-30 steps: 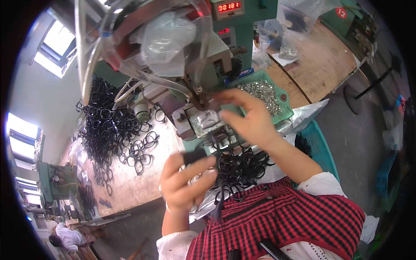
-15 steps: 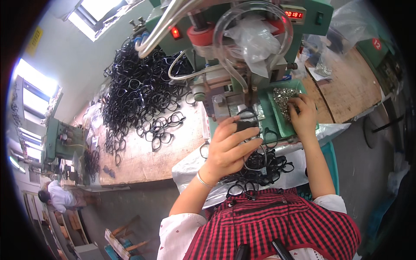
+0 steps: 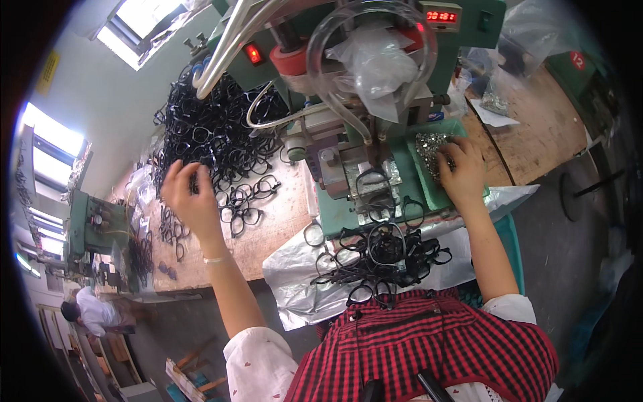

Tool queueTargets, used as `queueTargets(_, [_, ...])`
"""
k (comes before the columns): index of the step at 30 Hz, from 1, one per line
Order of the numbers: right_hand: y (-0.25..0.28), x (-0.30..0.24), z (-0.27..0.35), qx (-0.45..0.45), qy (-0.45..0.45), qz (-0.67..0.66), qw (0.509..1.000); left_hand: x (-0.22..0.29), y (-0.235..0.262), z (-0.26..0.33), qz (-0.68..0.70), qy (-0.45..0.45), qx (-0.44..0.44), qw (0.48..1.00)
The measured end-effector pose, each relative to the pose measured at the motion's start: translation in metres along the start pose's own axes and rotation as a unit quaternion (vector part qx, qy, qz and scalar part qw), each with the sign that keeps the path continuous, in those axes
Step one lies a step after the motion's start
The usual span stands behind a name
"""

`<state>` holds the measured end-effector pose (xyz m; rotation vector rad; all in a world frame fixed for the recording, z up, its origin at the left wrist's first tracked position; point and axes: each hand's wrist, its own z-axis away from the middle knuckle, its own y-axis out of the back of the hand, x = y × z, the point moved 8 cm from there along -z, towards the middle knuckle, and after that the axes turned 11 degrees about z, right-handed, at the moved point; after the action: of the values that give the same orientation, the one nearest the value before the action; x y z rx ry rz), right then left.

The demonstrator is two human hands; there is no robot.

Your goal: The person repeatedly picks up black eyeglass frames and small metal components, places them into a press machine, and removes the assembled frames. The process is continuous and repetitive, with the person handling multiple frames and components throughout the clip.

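My left hand (image 3: pixel 193 201) reaches over a large heap of black eyeglass frames (image 3: pixel 221 137), its fingers curved and apart; nothing shows in its grasp. In a green tray (image 3: pixel 439 194) of small shiny metal parts (image 3: pixel 429 144), the fingers of my right hand (image 3: pixel 463 171) are bent together. What they pinch, if anything, is too small to make out. Between my hands, one black eyeglass frame (image 3: pixel 373 179) lies at the fixture of a green press machine (image 3: pixel 335 211). A smaller pile of black frames (image 3: pixel 382 251) rests close to my body on silvery sheeting (image 3: pixel 295 285).
A clear coiled hose (image 3: pixel 315 57) and a crumpled plastic bag (image 3: pixel 378 67) hang on the machine. Loose frames (image 3: pixel 244 201) lie on the wooden table (image 3: pixel 268 234). At the right stands another bench (image 3: pixel 546 127) with plastic bags. A person (image 3: pixel 100 311) is far left.
My left hand has gone from the machine's fixture leftward to the big heap of frames, uncovering the frame there. My right hand stays in the parts tray.
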<state>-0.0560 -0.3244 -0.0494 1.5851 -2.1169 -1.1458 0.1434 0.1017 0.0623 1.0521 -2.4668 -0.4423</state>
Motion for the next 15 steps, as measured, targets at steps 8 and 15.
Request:
queueTargets(8, [0.011,0.013,0.006,0.025,-0.018,-0.047,0.998,-0.105,-0.128,0.144,-0.068,0.114,-0.224,0.965])
queueTargets(15, [0.030,0.062,0.057,-0.033,-0.261,-0.262,0.929,-0.035,-0.052,0.102,0.050,0.054,-0.052,0.996])
